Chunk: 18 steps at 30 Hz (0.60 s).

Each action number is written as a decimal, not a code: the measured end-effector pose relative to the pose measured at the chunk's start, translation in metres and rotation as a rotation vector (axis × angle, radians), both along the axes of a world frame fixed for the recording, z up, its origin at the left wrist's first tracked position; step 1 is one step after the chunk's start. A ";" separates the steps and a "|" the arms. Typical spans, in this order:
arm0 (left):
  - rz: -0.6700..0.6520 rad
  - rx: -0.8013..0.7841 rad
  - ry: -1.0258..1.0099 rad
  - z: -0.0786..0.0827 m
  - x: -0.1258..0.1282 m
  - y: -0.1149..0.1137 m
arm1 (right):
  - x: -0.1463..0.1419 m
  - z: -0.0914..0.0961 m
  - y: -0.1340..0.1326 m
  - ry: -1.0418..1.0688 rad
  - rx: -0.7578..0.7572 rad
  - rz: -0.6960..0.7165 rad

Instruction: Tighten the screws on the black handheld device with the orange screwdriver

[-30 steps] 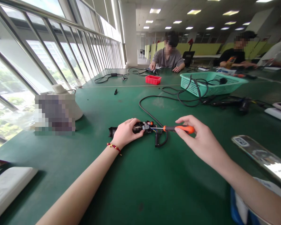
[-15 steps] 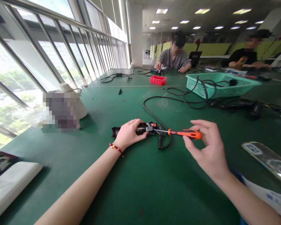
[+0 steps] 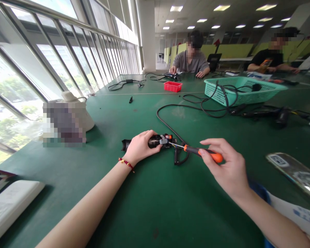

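My left hand (image 3: 139, 147) is wrapped round a black cylindrical device (image 3: 158, 141) lying on the green table (image 3: 155, 206), with exposed coloured wires at its right end. My right hand (image 3: 226, 168) pinches an orange-handled screwdriver (image 3: 200, 151) whose tip points left into the wired end of the device. A black cord (image 3: 170, 119) runs from the device back across the table and curls just below the screwdriver shaft.
A teal basket (image 3: 244, 90) with cables stands at the back right, a small red tray (image 3: 172, 86) behind the cord. A white object (image 3: 74, 110) sits left, a white box (image 3: 10, 205) near left, a shiny phone-like item (image 3: 293, 170) right. Two people sit at the far end.
My right hand has dropped slightly and tilted the screwdriver so its handle points lower right, tip still at the device. My left hand keeps its hold; the view shifted a little.
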<state>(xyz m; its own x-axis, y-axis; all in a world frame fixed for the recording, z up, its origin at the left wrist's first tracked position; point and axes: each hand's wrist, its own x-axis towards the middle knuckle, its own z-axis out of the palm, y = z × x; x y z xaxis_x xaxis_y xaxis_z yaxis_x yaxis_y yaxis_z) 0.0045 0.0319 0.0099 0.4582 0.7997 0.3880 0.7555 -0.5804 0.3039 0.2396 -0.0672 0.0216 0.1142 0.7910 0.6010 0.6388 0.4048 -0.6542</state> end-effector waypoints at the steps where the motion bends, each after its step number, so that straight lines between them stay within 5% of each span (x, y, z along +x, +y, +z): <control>1: -0.001 -0.002 0.002 0.000 0.000 0.000 | 0.000 0.000 0.000 0.012 0.023 -0.002; 5: 0.001 -0.010 0.007 -0.001 0.000 0.001 | 0.000 0.001 0.000 0.024 0.163 0.006; 10: 0.012 -0.008 0.012 0.000 0.001 0.000 | 0.002 0.001 0.001 -0.033 0.014 0.018; 15: 0.016 -0.012 0.005 -0.001 0.002 0.000 | 0.002 0.004 0.004 0.057 0.174 0.035; 18: 0.018 -0.003 0.011 -0.002 0.001 0.000 | 0.004 0.005 0.004 -0.027 0.077 0.004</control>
